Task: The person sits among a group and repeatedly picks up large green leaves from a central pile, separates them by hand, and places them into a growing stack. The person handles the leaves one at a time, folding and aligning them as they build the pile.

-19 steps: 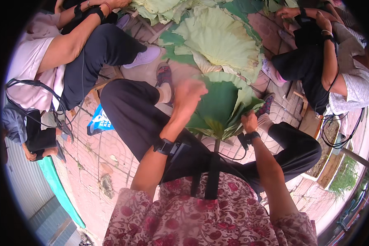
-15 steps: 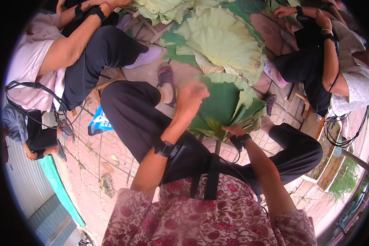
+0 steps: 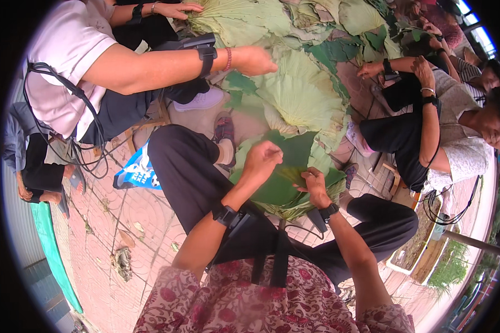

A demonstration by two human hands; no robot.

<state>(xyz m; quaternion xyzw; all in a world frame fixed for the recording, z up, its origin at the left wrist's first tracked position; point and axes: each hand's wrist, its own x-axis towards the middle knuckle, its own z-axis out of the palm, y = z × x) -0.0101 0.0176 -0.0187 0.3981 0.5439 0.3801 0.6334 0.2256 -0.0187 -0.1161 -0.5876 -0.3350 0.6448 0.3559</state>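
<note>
A dark green lotus leaf lies in a stack between my knees, its paler edges showing at the right and lower rim. Over the left part of it, my left hand is raised with fingers curled together; whatever they may pinch is too small or hidden to make out. My right hand hovers at the leaf's right side, thumb and fingers somewhat apart, with nothing visible between them. Beyond the stack spreads a large pale green dried lotus leaf.
More dried leaves are heaped at the far side. A co-worker's arm reaches in from the left toward the heap. Another person sits at the right. A blue and white bag lies beside my left knee on the paving.
My right hand has come up from the leaf's near edge, its fingers now apart. My left hand has lowered slightly. The left co-worker's arm has stretched over the leaves, and the whole view has shifted.
</note>
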